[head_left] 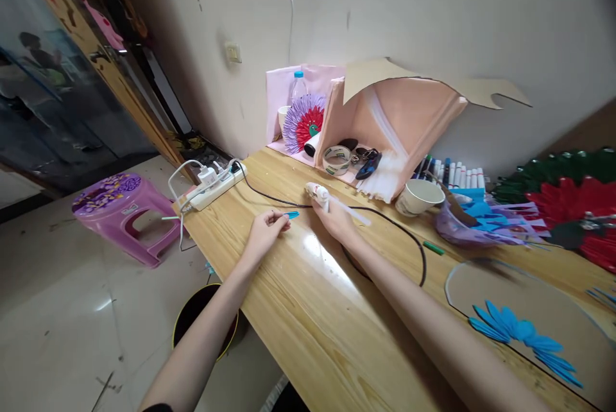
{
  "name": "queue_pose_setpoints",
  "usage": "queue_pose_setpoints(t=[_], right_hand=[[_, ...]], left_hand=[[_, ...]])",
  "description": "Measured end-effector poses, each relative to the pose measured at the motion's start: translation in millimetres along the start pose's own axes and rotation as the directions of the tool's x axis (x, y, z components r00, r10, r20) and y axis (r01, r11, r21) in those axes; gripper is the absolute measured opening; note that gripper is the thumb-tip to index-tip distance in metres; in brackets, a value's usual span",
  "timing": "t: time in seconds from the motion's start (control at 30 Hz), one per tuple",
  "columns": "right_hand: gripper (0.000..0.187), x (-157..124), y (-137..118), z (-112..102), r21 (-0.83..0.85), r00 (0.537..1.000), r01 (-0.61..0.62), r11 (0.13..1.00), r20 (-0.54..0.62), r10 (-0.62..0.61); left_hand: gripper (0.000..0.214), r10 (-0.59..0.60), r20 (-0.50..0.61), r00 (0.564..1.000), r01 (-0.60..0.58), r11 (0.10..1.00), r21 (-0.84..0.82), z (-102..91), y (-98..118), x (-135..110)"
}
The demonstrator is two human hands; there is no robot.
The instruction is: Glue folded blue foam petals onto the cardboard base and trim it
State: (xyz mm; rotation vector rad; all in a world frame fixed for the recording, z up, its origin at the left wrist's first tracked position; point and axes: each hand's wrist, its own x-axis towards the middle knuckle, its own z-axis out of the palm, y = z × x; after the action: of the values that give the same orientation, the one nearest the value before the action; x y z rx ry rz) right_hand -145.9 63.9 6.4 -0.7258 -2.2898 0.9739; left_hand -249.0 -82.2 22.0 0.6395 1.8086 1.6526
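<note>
My left hand (269, 229) is closed over the wooden table, pinching a small blue paper petal (292, 214) that points to the right. A short way to its right, my right hand (335, 219) grips a white hot glue gun (318, 194). A clear glue stick (360, 215) sticks out of the gun's back, and its nozzle side faces left. The petal and the gun are apart. At the lower right, several blue petals (524, 331) form a fan on a rounded cardboard piece (474, 277).
A black cord (404, 230) loops over the table (308, 322). A power strip (216, 188) lies at the left edge. Behind stand a pink box (409, 110) with a tape roll (337, 159), a paper cup (419, 196) and a bowl of paper strips (462, 226). A bin (185, 322) and pink stool (144, 226) are on the floor.
</note>
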Motion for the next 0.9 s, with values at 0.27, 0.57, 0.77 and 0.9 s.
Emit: queue_pose_setpoints(t=[0.27,0.57,0.77,0.9], right_hand=[[0.039,-76.5,-19.2,-47.7,0.097,0.948,-0.279,0.955,0.186,0.258],[0.044,-101.7,-18.1,-47.4,0.398,0.906,-0.400,0.825,0.306,0.292],[0.046,-100.4,-12.3,-40.4,0.421,0.909,-0.398,0.815,0.302,0.287],[0.048,-102.0,-11.2,-39.3,0.364,0.907,-0.391,0.845,0.309,0.286]], left_hand=[[0.025,0.006,0.017,1.000,-0.007,0.999,0.052,1.5,-10.9,1.7],[0.018,-0.002,0.021,1.000,-0.001,0.991,0.132,5.9,-10.1,0.8],[0.018,-0.012,0.068,0.998,0.001,0.988,0.156,8.8,-11.3,-2.9],[0.018,-0.011,0.076,0.997,-0.002,0.985,0.173,10.2,-11.7,-4.6]])
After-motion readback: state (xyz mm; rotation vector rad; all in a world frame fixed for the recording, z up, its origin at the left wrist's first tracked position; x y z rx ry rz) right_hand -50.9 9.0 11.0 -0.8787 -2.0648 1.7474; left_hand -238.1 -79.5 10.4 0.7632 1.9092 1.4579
